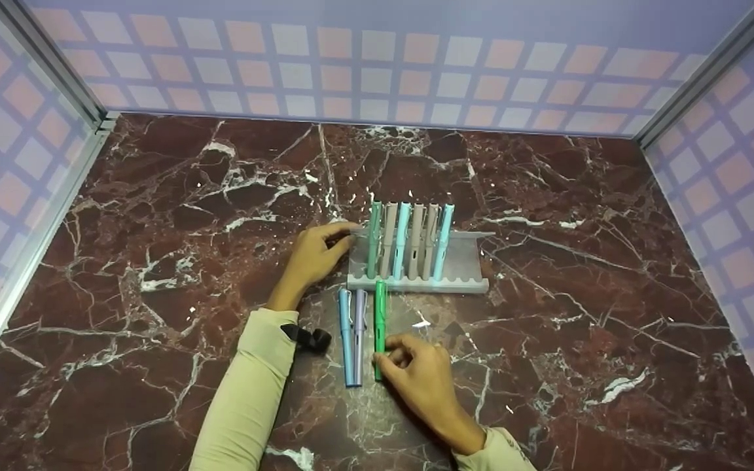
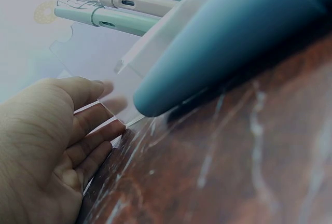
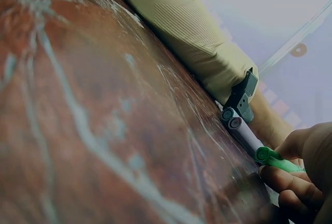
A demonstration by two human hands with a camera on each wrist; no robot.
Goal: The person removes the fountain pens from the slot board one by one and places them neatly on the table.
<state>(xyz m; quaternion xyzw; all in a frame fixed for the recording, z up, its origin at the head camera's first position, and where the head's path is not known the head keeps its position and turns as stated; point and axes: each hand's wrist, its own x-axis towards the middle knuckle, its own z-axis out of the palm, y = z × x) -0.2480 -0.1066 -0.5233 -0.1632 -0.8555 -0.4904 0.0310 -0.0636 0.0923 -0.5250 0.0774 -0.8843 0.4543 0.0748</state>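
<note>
- My right grip [image 1: 424, 376], a bare hand, pinches the bright green pen [image 1: 380, 314] near its near end, between thumb and fingers.
- That pen is around the middle of the dark red marbled bench [image 1: 154, 294], its long axis running toward the bench's far edge.
- The relation that counts, I judge: the clear rack [image 1: 465, 261] lies toward the far edge from my right grip, and the pen points at it. Seen from the head, the pen's far end overlaps the rack's front lip; I can't tell whether they touch.
- My left grip [image 1: 317, 255] touches the rack's left end. I can't tell whether its fingers clasp the rack or merely steady it. My right grip is the nearer to the pen's near end.
- Counted in the one rack, six pens: one dark green pen [image 1: 374, 242], leftmost; three taupe pens [image 1: 415, 248]; two light blue pens [image 1: 443, 242].
- Counted in front of the rack, three: the held one, plus one blue pen [image 1: 344, 333] and one purple pen [image 1: 359, 327], side by side toward the bench's left edge.
</note>
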